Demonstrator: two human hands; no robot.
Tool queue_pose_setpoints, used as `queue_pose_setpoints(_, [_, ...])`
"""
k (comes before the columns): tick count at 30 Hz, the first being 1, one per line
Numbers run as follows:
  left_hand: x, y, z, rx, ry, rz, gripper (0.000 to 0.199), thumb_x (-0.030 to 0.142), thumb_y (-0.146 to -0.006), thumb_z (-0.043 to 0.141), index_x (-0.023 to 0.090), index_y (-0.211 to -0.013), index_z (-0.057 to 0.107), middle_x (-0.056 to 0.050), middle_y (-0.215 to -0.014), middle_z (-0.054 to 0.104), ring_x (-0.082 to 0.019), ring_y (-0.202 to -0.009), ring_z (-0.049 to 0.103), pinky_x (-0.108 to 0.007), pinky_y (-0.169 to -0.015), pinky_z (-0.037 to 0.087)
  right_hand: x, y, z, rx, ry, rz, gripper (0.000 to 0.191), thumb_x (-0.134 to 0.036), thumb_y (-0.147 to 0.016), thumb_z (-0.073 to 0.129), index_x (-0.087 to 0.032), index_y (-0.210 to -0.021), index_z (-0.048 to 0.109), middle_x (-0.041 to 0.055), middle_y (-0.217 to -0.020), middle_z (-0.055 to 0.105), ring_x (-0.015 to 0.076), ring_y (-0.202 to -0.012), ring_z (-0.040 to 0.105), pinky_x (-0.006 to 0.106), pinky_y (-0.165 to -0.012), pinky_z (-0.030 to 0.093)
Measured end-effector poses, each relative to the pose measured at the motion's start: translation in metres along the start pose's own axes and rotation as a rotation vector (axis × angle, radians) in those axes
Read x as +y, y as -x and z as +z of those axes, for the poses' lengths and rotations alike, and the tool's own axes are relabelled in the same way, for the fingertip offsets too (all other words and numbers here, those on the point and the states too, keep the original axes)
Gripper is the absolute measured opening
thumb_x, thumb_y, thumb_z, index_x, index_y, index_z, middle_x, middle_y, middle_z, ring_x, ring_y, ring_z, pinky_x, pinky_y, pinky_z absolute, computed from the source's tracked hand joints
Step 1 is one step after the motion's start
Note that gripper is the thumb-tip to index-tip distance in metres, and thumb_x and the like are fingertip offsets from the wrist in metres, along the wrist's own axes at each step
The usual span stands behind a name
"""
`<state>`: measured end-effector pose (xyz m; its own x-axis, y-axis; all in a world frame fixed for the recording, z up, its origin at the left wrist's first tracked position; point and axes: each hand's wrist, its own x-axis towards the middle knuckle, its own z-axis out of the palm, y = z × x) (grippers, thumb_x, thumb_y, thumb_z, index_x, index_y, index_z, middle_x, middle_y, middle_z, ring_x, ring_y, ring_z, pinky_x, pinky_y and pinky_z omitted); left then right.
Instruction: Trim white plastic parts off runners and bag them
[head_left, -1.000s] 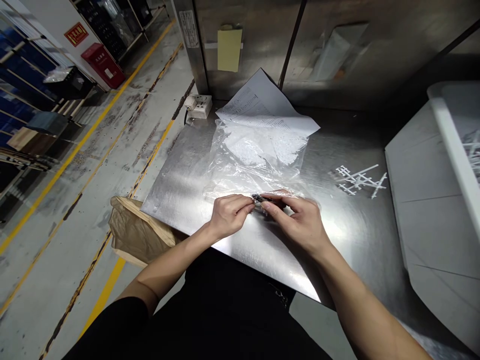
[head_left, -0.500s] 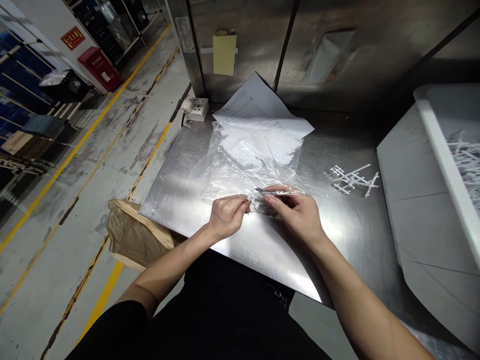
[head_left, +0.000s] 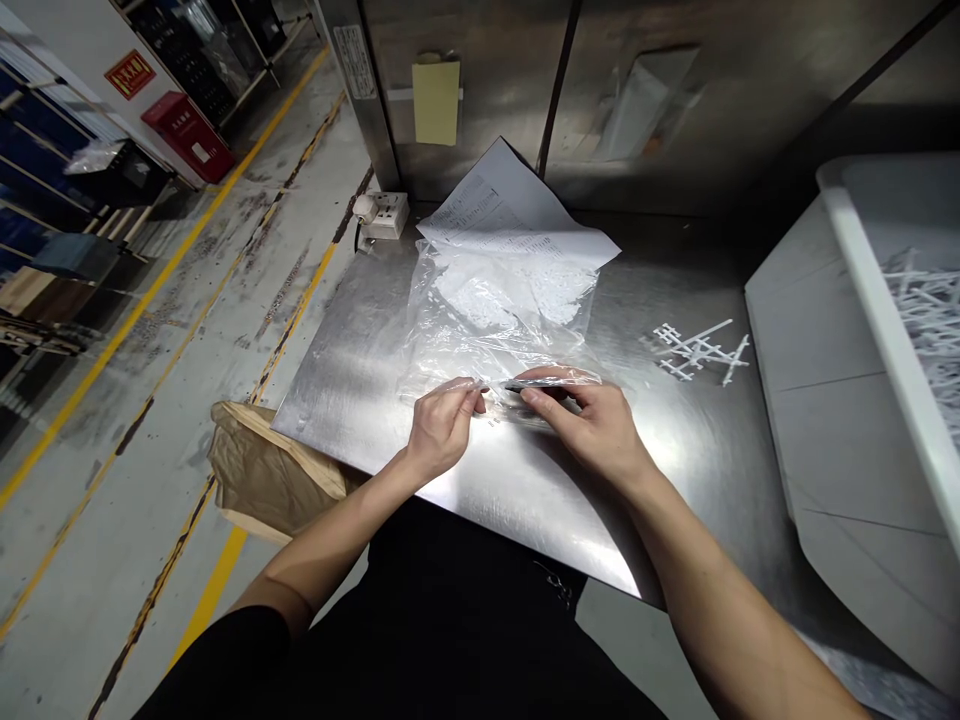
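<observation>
My left hand (head_left: 441, 428) is closed in a pinch by the near edge of a clear plastic bag (head_left: 427, 340). Film lies against its fingertips, and what they grip is hidden. Tiny white bits (head_left: 493, 421) show just below them. A slim dark-tipped metal tool (head_left: 517, 386) is held in my right hand (head_left: 596, 420), its tip pointing left toward the left fingers, a small gap away. Clear film also lies over the right fingers. Inside the bag are many small white pieces (head_left: 480, 295). Branched white plastic sprues (head_left: 701, 350) lie on the metal table (head_left: 525, 500) to the right.
Printed paper (head_left: 517, 200) covers the bag's far end. A power socket (head_left: 388, 215) stands at the back left corner. On the right is a large pale bin (head_left: 832, 400) with many white sprues (head_left: 937, 330). A brown bag (head_left: 274, 465) stands by the table's left edge.
The white sprue that showed at my left fingertips no longer shows there. My left hand has shifted slightly left, away from the tool. The whole view has also shifted a little.
</observation>
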<state>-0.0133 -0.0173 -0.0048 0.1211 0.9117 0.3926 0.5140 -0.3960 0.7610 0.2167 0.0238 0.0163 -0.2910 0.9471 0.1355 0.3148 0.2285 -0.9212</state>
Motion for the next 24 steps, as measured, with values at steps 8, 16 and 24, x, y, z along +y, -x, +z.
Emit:
queue_pose_setpoints(8, [-0.0021, 0.0009, 0.0016, 0.027, 0.012, 0.001, 0.043, 0.037, -0.121, 0.044, 0.021, -0.089, 0.068, -0.005, -0.086, 0.074, -0.019, -0.084, 0.074, -0.033, -0.08, 0.059, -0.0016, 0.0013, -0.0006, 0.0, 0.016, 0.017, 0.025, -0.046, -0.103, 0.076, -0.025, -0.108, 0.088, 0.0075, -0.112, 0.088, 0.0328, -0.107, 0.082, 0.047, -0.094, 0.064])
queue_pose_setpoints(16, [-0.0034, 0.0009, 0.0003, 0.014, -0.013, 0.024, 0.04, 0.034, -0.121, 0.045, 0.021, -0.091, 0.068, -0.004, -0.084, 0.073, -0.019, -0.081, 0.073, -0.033, -0.078, 0.058, -0.0006, 0.002, 0.0026, 0.013, 0.005, 0.009, 0.023, -0.044, -0.104, 0.076, -0.026, -0.11, 0.089, 0.0067, -0.113, 0.088, 0.0323, -0.11, 0.082, 0.048, -0.099, 0.063])
queue_pose_setpoints(24, [-0.0038, 0.0, 0.0019, -0.004, -0.044, -0.021, 0.042, 0.033, -0.121, 0.045, 0.021, -0.084, 0.063, -0.002, -0.082, 0.071, -0.017, -0.079, 0.072, -0.03, -0.077, 0.057, 0.0002, 0.0032, 0.0075, 0.03, -0.012, 0.036, 0.023, -0.043, -0.104, 0.073, -0.025, -0.104, 0.088, 0.0061, -0.112, 0.089, 0.0314, -0.108, 0.083, 0.048, -0.099, 0.061])
